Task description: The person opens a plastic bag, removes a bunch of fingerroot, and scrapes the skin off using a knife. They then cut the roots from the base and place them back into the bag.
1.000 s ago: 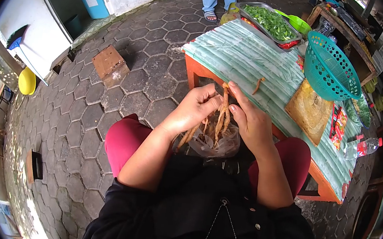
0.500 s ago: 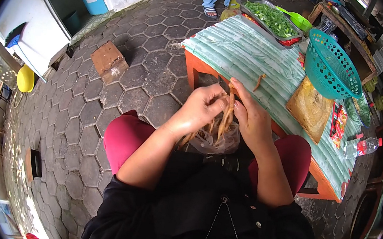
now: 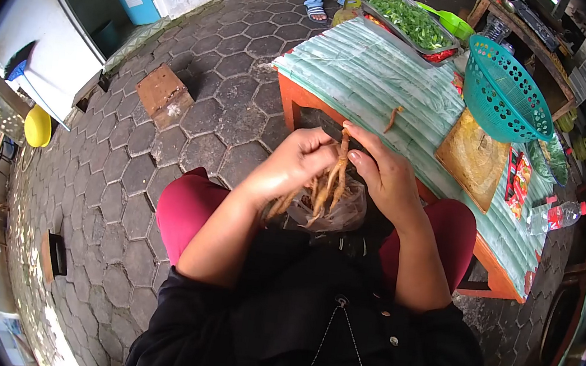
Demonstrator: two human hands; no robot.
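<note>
A cluster of long, brown, finger-like roots (image 3: pixel 338 177) hangs upright between my hands above my lap. My right hand (image 3: pixel 384 175) pinches its top end between thumb and fingers. Beside it, my left hand (image 3: pixel 303 161) is closed with the fingertips pressed together close to the cluster; what it grips is hidden. More brown roots (image 3: pixel 279 207) show below my left wrist. Under the cluster is a clear plastic bag (image 3: pixel 351 215), partly hidden behind the roots. One short root piece (image 3: pixel 392 119) lies on the table.
The low table (image 3: pixel 350 63) has a green-striped cover. On it are a tray of chopped greens (image 3: pixel 412 24), a teal colander (image 3: pixel 509 92), a wooden board (image 3: pixel 475 160), red packets (image 3: pixel 517 183) and a plastic bottle (image 3: pixel 556 218). A person's feet (image 3: pixel 317 14) stand beyond.
My left hand has moved slightly left and away from the root top. The cluster now shows more fully between my hands. The view has shifted a little.
</note>
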